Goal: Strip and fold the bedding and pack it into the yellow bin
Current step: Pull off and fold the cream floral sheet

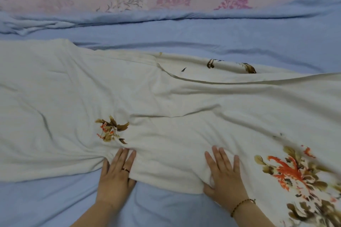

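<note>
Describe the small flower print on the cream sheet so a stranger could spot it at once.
A wide cream sheet lies across the blue bedding. Just beyond the fingertips of the ringed left hand sits a sprig of brown leaves and orange blossoms. Unlike the big orange print beside the right hand, it is small and surrounded by plain cloth.

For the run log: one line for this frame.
left hand: pressing edge of white floral sheet | right hand: pressing same edge | beneath: blue sheet | yellow bin: not in view
</note>
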Action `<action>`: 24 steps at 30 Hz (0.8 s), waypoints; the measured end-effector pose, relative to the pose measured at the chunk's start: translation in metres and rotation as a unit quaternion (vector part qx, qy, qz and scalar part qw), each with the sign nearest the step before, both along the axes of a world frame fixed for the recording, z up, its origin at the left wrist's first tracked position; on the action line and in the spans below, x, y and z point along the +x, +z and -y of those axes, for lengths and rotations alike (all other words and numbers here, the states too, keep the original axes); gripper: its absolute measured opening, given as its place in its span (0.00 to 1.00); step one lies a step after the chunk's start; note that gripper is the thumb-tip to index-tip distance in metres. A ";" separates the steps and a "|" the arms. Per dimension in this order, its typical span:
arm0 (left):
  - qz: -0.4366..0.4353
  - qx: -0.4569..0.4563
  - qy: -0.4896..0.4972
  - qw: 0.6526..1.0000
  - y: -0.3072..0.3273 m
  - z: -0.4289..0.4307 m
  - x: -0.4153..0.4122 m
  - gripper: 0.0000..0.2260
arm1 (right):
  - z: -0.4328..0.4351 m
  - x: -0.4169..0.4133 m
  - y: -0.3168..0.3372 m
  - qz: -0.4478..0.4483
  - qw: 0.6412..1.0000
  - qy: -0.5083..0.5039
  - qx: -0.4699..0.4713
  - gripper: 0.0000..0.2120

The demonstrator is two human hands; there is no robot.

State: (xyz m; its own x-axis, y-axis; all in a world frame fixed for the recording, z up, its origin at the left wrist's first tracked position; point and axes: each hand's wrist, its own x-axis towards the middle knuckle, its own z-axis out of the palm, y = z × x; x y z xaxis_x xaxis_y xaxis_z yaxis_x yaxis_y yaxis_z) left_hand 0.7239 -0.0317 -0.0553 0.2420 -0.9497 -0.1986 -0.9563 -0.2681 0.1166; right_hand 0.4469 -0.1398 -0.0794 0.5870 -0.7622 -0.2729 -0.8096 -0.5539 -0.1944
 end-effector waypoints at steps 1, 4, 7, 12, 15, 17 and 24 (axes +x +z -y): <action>0.018 -0.002 -0.004 1.000 -0.003 0.002 -0.002 0.21 | -0.002 0.000 -0.001 0.001 1.000 0.001 -0.010 0.42; 0.056 0.015 -0.005 0.998 0.001 0.006 0.001 0.20 | -0.002 -0.010 0.005 -0.016 0.999 0.035 -0.026 0.34; 0.057 0.033 -0.012 0.998 0.010 0.015 0.004 0.20 | -0.005 -0.040 0.013 -0.033 0.996 0.079 -0.035 0.40; -0.038 0.033 0.126 0.991 0.036 0.015 -0.012 0.21 | -0.023 -0.055 0.000 0.037 0.979 0.163 -0.112 0.51; -0.048 -0.028 0.278 0.959 0.042 0.001 -0.018 0.28 | -0.028 -0.039 0.002 0.093 0.970 0.164 -0.151 0.36; -0.037 -0.029 0.318 0.947 0.039 -0.005 -0.006 0.31 | -0.026 -0.032 -0.004 0.109 0.973 0.119 -0.164 0.40; -0.043 0.022 0.339 0.939 0.030 0.001 0.048 0.21 | -0.001 -0.033 0.008 0.110 0.980 0.036 -0.159 0.42</action>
State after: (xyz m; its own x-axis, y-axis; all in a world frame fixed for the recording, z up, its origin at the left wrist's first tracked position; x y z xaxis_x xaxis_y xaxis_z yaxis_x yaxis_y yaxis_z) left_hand 0.7717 -0.0322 -0.0255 0.7701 -0.5730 -0.2803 -0.5509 -0.8190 0.1605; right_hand 0.4136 -0.1393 -0.0712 0.6602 -0.7428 0.1110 -0.7242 -0.6688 -0.1681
